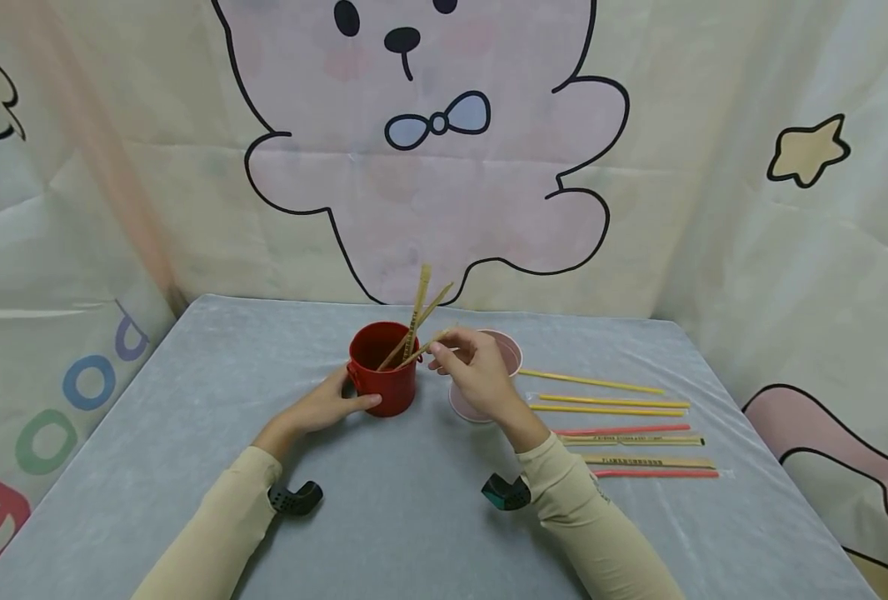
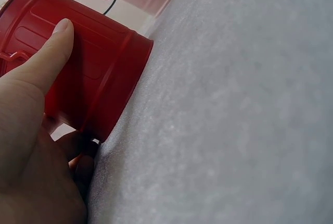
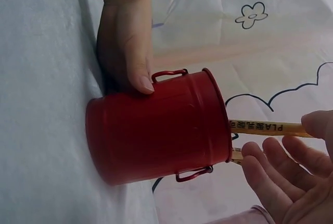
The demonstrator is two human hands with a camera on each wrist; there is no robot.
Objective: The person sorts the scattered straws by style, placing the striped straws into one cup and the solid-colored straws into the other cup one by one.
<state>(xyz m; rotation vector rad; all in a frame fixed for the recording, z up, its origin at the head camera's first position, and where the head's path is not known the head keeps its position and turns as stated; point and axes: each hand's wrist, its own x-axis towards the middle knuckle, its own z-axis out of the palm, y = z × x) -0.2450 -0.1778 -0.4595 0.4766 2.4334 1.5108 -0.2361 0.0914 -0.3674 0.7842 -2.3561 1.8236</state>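
A small red bucket [image 1: 384,390] with wire handles stands upright on the cloth. My left hand [image 1: 327,407] grips it from the left side, thumb across its front and fingers partly hidden behind it. Two straws [image 1: 414,323] in printed tan paper wrappers lean in the bucket, sticking up above the rim. Over the right side of that rim, my right hand [image 1: 481,375] pinches another paper-wrapped straw [image 3: 270,127] between thumb and fingers, its lower end inside the bucket. Printing on this wrapper shows in the right wrist view.
A pink bucket [image 1: 509,350] stands right of the red one, partly covered by my right hand. Farther right lie several straws in a loose row: yellow straws [image 1: 612,401], pink-red straws [image 1: 657,473] and paper-wrapped straws [image 1: 650,461]. A printed curtain [image 1: 714,250] hangs behind the table.
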